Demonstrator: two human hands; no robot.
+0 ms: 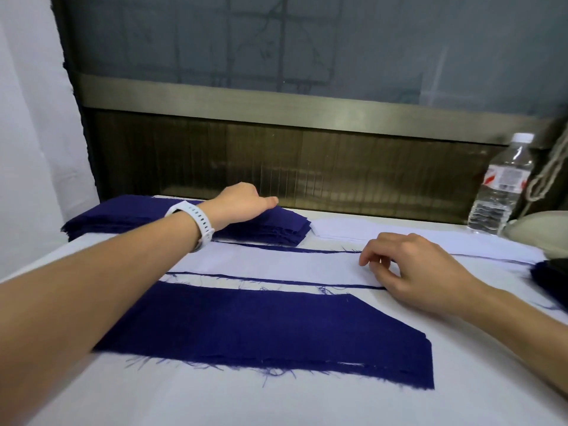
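Here the left hand (242, 204) lies on top of the stack of navy pieces (285, 229), which sits at the far left corner of the tabletop (215, 407). Its thumb points straight along the top of the stack. Its fingers are hidden behind the back of the hand, so I cannot tell whether they grip any cloth. A white wristband (196, 219) circles that wrist.

The right hand (412, 272) rests right of the tabletop's middle, on the white strip (270, 262). Its fingers (364, 259) are loosely curled, tips down on the strip, with hold of nothing. The white strip runs left to right, with a thin navy line showing along its far side and another along its near side.

Just nearer the front edge lies the large navy piece (261, 327), flat, frayed along its near side, its far right corner cut at a slant. A clear water bottle (501, 192) stands upright at the far right corner, well apart from both hands.
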